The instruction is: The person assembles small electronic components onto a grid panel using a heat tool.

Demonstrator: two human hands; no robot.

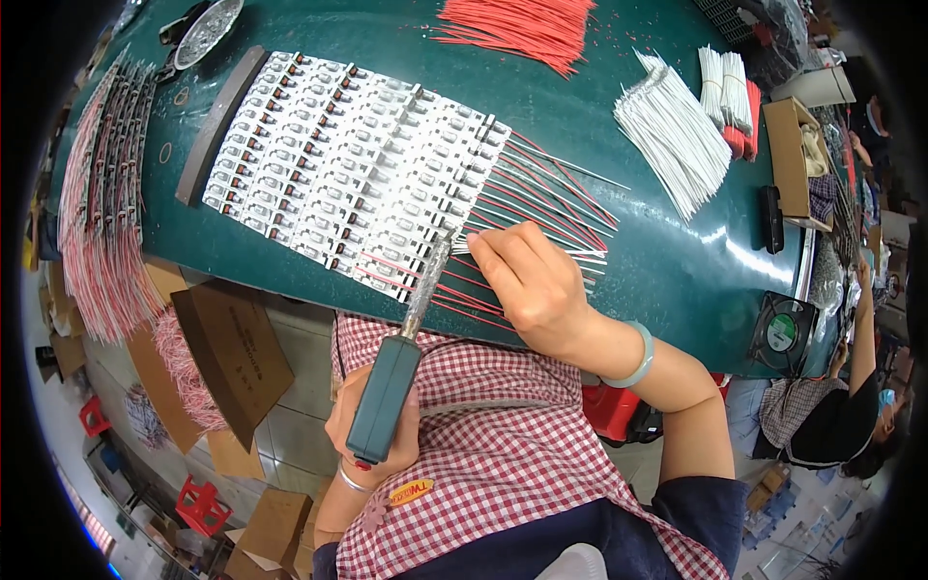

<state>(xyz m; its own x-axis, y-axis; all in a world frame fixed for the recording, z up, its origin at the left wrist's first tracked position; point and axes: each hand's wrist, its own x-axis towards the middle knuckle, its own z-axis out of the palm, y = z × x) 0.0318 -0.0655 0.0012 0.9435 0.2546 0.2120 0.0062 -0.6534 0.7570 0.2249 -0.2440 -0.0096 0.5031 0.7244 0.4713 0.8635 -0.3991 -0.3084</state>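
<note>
A panel of white circuit boards, set with rows of small metal parts, lies on the green table. Red and white wires stick out from its right edge. My left hand is wrapped round the green handle of a soldering iron. The iron's silvery shaft reaches up to the panel's lower right edge, its tip close to my right fingertips. My right hand is pinched at that edge on a white wire, of which only a short end shows by the fingertips. Whether the tip touches the board I cannot tell.
A dark bar lies along the panel's left end. Red wires and white wires lie in piles farther back. Wired boards hang over the table's left edge. A small fan stands at the right; cardboard boxes are below left.
</note>
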